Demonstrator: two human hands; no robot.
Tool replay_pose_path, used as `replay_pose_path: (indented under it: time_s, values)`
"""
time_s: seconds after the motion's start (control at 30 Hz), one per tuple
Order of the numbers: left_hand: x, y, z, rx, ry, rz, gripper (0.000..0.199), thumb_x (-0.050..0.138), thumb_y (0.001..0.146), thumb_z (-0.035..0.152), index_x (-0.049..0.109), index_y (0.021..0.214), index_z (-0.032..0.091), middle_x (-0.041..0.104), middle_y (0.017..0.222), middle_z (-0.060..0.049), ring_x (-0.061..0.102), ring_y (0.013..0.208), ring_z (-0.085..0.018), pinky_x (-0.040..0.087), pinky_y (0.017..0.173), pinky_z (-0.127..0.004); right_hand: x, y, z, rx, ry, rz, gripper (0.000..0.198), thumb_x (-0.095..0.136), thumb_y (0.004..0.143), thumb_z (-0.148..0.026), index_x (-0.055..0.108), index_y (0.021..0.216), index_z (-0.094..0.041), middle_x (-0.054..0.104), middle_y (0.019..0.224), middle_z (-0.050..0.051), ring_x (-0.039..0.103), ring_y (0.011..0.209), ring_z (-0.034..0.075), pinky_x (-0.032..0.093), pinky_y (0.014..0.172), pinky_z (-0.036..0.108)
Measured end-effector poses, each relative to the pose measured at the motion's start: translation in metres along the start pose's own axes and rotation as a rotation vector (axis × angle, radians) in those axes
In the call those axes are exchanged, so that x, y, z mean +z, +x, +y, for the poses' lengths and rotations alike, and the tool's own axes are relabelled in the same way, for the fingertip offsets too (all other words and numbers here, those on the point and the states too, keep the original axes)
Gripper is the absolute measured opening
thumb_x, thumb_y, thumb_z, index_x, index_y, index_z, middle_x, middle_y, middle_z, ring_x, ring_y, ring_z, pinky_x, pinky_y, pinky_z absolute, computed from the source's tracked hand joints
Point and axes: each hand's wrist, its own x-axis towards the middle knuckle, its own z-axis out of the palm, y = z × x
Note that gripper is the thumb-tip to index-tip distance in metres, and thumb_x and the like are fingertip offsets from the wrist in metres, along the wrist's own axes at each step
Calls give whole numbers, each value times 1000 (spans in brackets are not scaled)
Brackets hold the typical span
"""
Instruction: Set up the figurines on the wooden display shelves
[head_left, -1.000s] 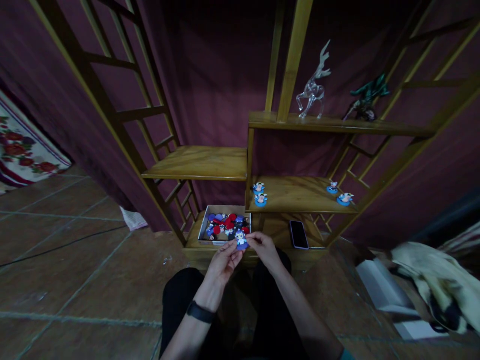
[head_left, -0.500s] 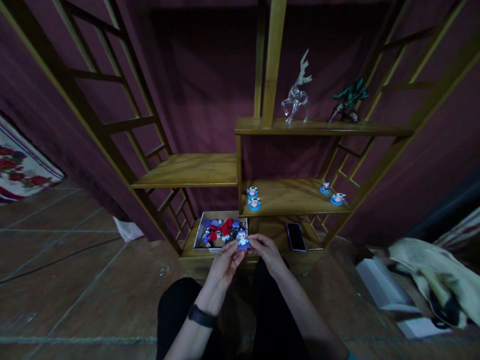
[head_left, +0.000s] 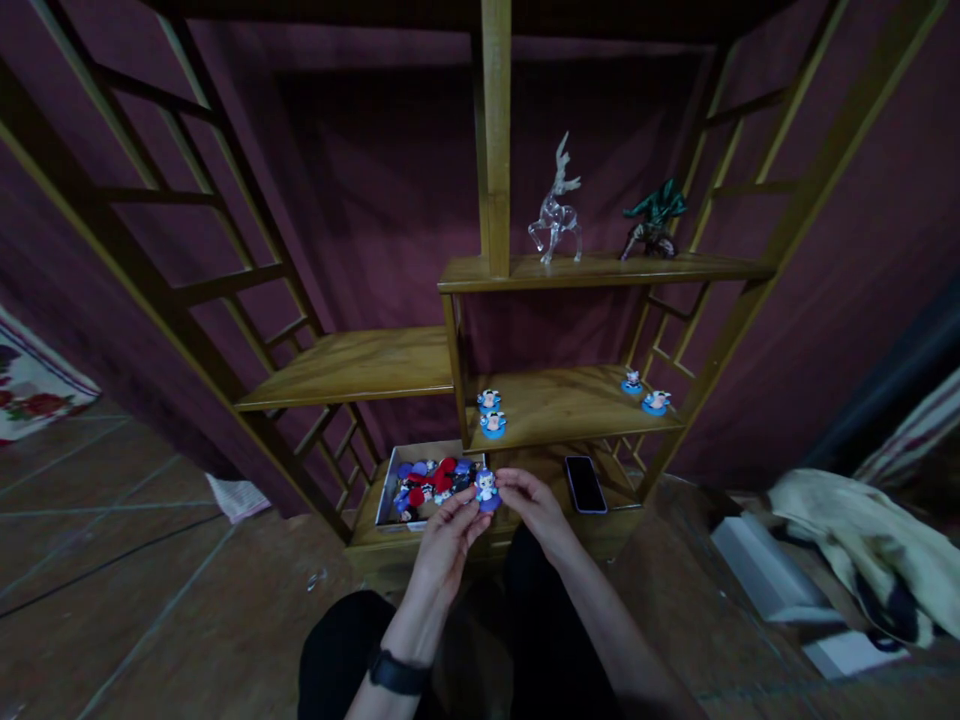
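A small purple-and-white figurine [head_left: 487,490] on a purple base is held upright between my two hands, in front of the lowest shelf. My left hand [head_left: 448,530] pinches its base from the left, and my right hand [head_left: 534,505] grips its right side with the fingertips. Just beyond my left hand, an open white box [head_left: 387,497] contains several more figurines with red, purple and dark parts, jumbled together. Two blue-based figurines [head_left: 493,424] stand at the left of the shelf above, with two others [head_left: 655,402] at its right end.
A phone [head_left: 585,485] lies on the lowest shelf right of my hands. Higher up stand a clear deer figure [head_left: 556,212] and a dark green figure [head_left: 652,222]. The left wooden shelf [head_left: 352,365] juts out above the box. Pale cloth [head_left: 855,530] and grey-white boxes [head_left: 772,575] lie on the floor at right.
My view has tilted up and turned slightly right, so the shelves appear lower and further left. Both hands still hold the figurine, which shows a little more upright.
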Motion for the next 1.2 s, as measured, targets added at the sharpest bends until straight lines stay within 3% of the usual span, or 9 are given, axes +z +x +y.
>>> replay_pose_path:
  time_s: [0.23, 0.47, 0.67, 0.83, 1.03, 1.2]
  values:
    - [7, 3, -4, 114, 136, -62, 36, 77, 60, 16, 65, 95, 13, 65, 69, -2, 63, 60, -11, 52, 60, -21, -6, 1, -2, -82, -63, -98, 39, 70, 69, -32, 64, 108, -26, 68, 102, 3, 62, 94, 20, 47, 88, 36]
    - [24, -3, -2, 110, 187, -93, 50, 79, 57, 24, 62, 102, 13, 66, 74, -3, 62, 63, -11, 49, 63, -22, -13, 4, -10, -155, -176, -75, 37, 67, 72, -27, 63, 109, -24, 68, 98, 2, 62, 90, 18, 48, 86, 34]
    - [32, 2, -13, 144, 236, -58, 53, 82, 49, 26, 65, 97, 13, 67, 72, -2, 61, 65, -12, 48, 65, -24, -21, 5, -13, -183, -227, -71, 34, 69, 72, -27, 65, 105, -24, 67, 100, 3, 62, 91, 19, 48, 85, 33]
    - [37, 2, -16, 144, 255, -94, 54, 81, 52, 27, 63, 101, 13, 67, 72, -2, 61, 65, -12, 48, 65, -23, -26, 4, -16, -176, -235, -41, 33, 69, 72, -29, 65, 104, -24, 66, 99, 3, 61, 91, 19, 48, 84, 32]
    - [43, 2, -20, 100, 193, -73, 71, 82, 49, 29, 57, 113, 15, 67, 74, -2, 64, 73, -16, 50, 70, -27, -35, 9, -17, -150, -257, -68, 33, 70, 70, -30, 65, 102, -23, 67, 96, 2, 62, 89, 19, 49, 83, 32]
    - [35, 8, -24, 74, 179, -56, 67, 80, 54, 27, 56, 115, 15, 69, 82, -6, 66, 74, -17, 50, 70, -28, -43, 21, -21, -139, -228, -40, 33, 70, 69, -29, 64, 100, -22, 67, 93, 2, 63, 86, 19, 50, 82, 33]
